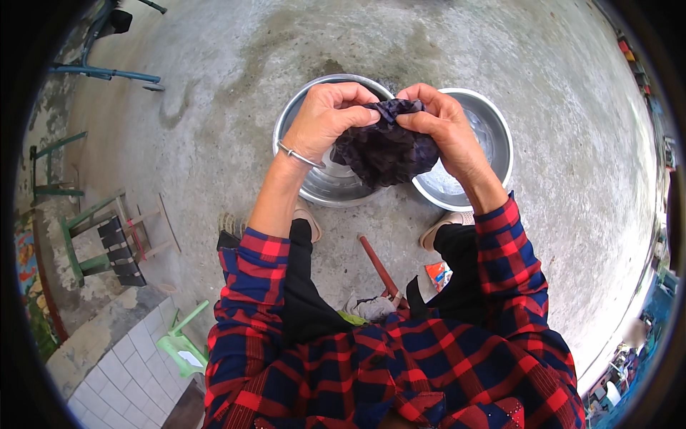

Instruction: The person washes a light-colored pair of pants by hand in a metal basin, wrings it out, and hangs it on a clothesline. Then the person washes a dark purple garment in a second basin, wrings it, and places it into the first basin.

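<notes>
A dark, crumpled piece of cloth (386, 146) with a purplish edge is stretched between my two hands. My left hand (330, 118) pinches its upper left edge between thumb and fingers. On the other side, my right hand (444, 127) grips the upper right edge the same way. Below the cloth stand two round metal basins on the floor: the left basin (282, 121) is partly covered by my left hand and the cloth, and the right basin (506, 143) holds what looks like water. What kind of garment the cloth is, I cannot tell.
Between my feet lie a reddish-brown stick (375, 261), a greyish rag (370, 308) and a small red-and-white packet (438, 274). To the left are a green-framed wooden chair (86, 264) and a light green plastic stool (184, 349). Concrete floor (579, 136) surrounds the basins.
</notes>
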`<state>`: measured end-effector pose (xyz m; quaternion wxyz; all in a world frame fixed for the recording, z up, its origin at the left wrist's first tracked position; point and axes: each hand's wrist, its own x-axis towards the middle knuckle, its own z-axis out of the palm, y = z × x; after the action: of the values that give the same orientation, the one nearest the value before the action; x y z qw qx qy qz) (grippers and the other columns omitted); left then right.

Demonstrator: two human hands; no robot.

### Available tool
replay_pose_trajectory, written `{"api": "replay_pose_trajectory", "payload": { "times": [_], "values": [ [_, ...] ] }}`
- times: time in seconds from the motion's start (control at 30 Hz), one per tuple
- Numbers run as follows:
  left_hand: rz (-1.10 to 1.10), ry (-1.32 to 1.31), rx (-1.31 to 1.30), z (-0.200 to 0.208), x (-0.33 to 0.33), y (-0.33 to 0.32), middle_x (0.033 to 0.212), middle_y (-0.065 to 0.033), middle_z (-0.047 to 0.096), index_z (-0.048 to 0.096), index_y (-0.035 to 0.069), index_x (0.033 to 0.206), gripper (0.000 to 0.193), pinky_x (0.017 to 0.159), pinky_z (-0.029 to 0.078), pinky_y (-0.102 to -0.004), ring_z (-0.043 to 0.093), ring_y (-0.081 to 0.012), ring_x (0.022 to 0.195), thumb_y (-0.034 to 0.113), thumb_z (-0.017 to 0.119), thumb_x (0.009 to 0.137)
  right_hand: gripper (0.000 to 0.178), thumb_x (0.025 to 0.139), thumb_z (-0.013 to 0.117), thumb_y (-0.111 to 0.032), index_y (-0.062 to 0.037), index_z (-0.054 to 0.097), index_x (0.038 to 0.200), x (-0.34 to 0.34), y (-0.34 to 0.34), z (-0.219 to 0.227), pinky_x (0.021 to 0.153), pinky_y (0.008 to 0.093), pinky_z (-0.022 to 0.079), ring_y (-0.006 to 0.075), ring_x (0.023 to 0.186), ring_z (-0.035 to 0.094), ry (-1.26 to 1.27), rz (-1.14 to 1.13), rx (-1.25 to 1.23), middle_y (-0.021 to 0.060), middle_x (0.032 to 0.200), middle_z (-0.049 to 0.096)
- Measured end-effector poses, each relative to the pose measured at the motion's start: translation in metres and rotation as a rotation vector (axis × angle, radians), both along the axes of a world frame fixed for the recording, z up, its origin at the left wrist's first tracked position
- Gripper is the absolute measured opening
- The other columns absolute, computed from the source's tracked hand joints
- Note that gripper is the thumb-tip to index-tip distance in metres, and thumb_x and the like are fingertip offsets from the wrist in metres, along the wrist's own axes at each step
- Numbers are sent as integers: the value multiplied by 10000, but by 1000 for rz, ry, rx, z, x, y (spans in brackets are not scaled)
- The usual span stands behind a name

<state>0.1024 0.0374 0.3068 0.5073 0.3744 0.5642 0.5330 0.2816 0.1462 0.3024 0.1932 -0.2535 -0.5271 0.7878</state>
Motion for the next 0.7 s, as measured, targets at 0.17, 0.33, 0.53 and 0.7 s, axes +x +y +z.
{"api": "replay_pose_trajectory", "payload": {
  "times": [0.17, 0.33, 0.53, 0.7],
  "values": [
    [40, 31, -20, 3, -8, -1, 797, 26, 652, 695, 13, 870, 98, 733, 426, -209, 558, -49, 738, 40, 655, 785, 216, 792, 711, -99, -85, 609, 981, 8, 12, 5, 663, 207, 437, 60, 772, 588, -185, 99, 177, 12, 853, 651],
    [22, 25, -44, 7, -5, -1, 796, 27, 646, 692, 16, 857, 95, 725, 421, -208, 553, -51, 744, 46, 655, 775, 227, 761, 745, -140, -71, 666, 963, 7, 9, -3, 743, 284, 455, 138, 851, 596, -160, 24, 501, 42, 963, 642],
    [-21, 31, -84, 8, -3, -1, 796, 29, 636, 685, 14, 849, 92, 716, 419, -210, 546, -49, 752, 47, 651, 769, 158, 749, 731, -124, -52, 711, 889, 3, 10, -6, 824, 343, 460, 229, 893, 597, -59, -103, 849, 70, 916, 655],
    [-75, 51, -20, 6, 0, 0, 748, 33, 623, 683, 17, 828, 64, 623, 433, -210, 544, -41, 683, 69, 665, 795, 137, 756, 714, -110, -44, 698, 874, 3, 8, -7, 778, 345, 469, 237, 862, 596, -78, -70, 853, 70, 820, 650]
  ]
}}
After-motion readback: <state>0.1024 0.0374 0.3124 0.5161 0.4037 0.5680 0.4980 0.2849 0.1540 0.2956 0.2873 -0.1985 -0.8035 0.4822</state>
